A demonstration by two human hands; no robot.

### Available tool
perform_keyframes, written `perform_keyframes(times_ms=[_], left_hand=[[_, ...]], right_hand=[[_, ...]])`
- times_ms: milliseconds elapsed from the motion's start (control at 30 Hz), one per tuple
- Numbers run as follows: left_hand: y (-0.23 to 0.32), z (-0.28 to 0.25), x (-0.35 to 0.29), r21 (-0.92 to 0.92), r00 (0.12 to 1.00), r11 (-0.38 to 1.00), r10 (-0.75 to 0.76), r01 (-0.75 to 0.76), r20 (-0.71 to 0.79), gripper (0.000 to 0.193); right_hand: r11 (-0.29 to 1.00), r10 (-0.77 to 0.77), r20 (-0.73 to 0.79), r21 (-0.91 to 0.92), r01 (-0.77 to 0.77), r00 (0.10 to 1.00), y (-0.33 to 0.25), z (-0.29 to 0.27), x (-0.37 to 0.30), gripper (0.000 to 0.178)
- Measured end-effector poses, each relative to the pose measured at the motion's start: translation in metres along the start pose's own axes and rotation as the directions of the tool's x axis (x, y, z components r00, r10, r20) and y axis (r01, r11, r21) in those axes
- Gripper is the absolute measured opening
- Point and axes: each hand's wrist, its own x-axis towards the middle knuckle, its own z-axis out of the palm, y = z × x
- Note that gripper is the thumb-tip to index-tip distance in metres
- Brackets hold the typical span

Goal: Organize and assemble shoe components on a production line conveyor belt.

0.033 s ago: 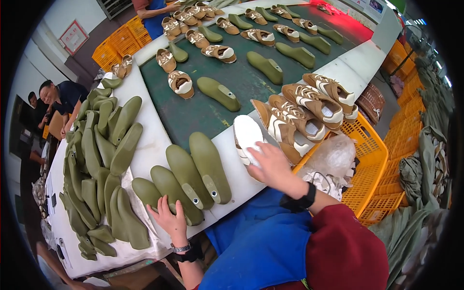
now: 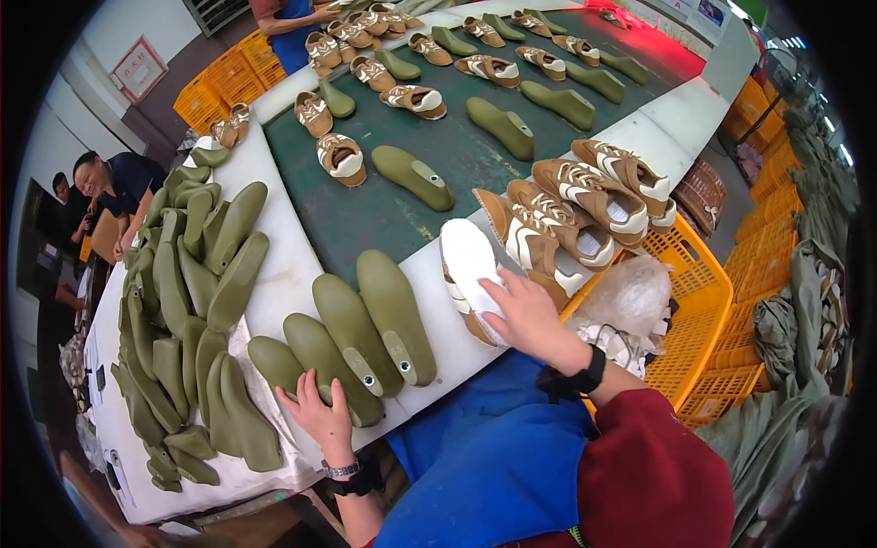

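Note:
My right hand (image 2: pixel 537 321) is at the right edge of a brown-and-white shoe whose flat white sole (image 2: pixel 470 256) faces up. Its fingertips and thumb rest on that sole, stretched out rather than wrapped round the shoe. Lower left, my left hand (image 2: pixel 322 418) lies with fingers spread against the near ends of olive-green shoe lasts (image 2: pixel 343 321), which stand side by side at the white table edge. Just right of the upturned shoe, several brown sneakers (image 2: pixel 589 196) with white stripes are lined up close together.
Many loose green lasts (image 2: pixel 242 283) are heaped on the white table at left. Sneakers and lasts are spread on a dark green belt (image 2: pixel 301 205). A yellow crate (image 2: pixel 699 301) with plastic bags stands at my right. Other people (image 2: pixel 128 187) are beyond the table.
My right hand has shifted slightly right and down, toward the edge of the white sole, uncovering more of it. My left hand stays on the lasts.

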Motion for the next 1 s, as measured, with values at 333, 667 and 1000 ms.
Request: perform_keyframes(times_ms=[333, 667, 1000], left_hand=[[0.006, 0.010, -0.005, -0.018, 0.997, 0.997, -0.078, 0.078, 0.013, 0.044], [0.008, -0.012, -0.011, 0.009, 0.986, 0.986, -0.168, 0.168, 0.009, 0.052], [0.014, -0.072, 0.009, -0.958, 0.848, -0.163, -0.445, 0.238, 0.286, 0.046]], right_hand=[[0.890, 0.139, 0.062, 0.430, -0.153, 0.988, 0.027, 0.050, -0.010, 0.062], [0.748, -0.042, -0.268, 0.630, 0.208, 0.963, -0.037, 0.002, 0.033, 0.041], [0.442, -0.669, -0.023, 0.791, 0.423, 0.743, -0.105, -0.024, 0.022, 0.033]])
